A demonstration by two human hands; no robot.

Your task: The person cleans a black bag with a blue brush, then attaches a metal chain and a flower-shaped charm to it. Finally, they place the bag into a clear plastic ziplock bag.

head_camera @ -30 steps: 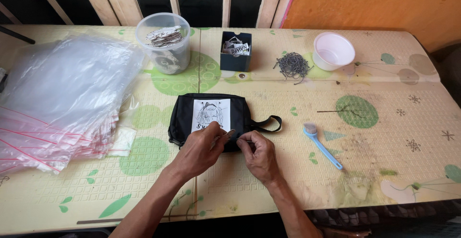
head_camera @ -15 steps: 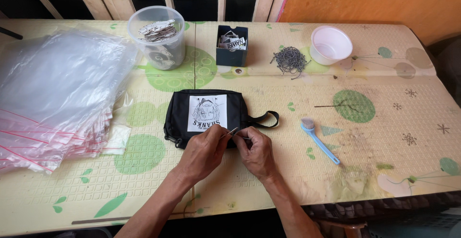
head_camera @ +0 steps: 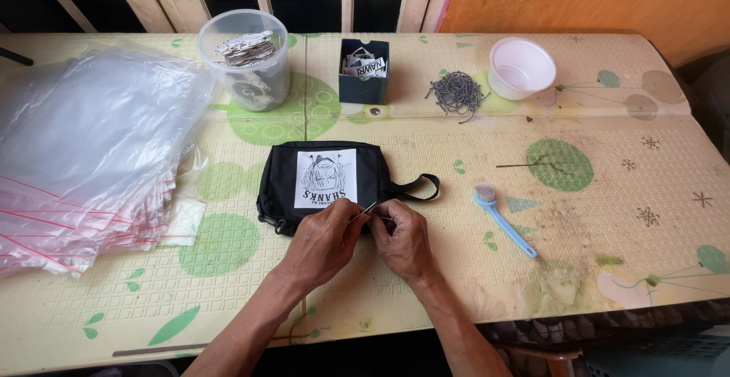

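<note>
A black pouch [head_camera: 277, 175] with a white printed patch [head_camera: 325, 178] lies flat on the patterned mat, its strap loop [head_camera: 417, 187] to the right. My left hand [head_camera: 323, 241] and my right hand [head_camera: 404, 241] meet at the pouch's near edge. Between their fingertips is a thin metal piece [head_camera: 369, 209], pinched over the pouch's edge. Which hand grips it I cannot make out exactly; both touch it.
A stack of clear zip bags [head_camera: 84, 149] fills the left. At the back stand a clear tub of printed tags [head_camera: 247, 57], a small dark box of labels [head_camera: 363, 69], a pile of metal hooks [head_camera: 458, 92] and a white bowl [head_camera: 522, 67]. A blue brush [head_camera: 503, 219] lies right of the pouch.
The view has shifted slightly. My hands stay at the pouch's near edge, fingers working the small metal piece; the pouch has not moved on the mat.
</note>
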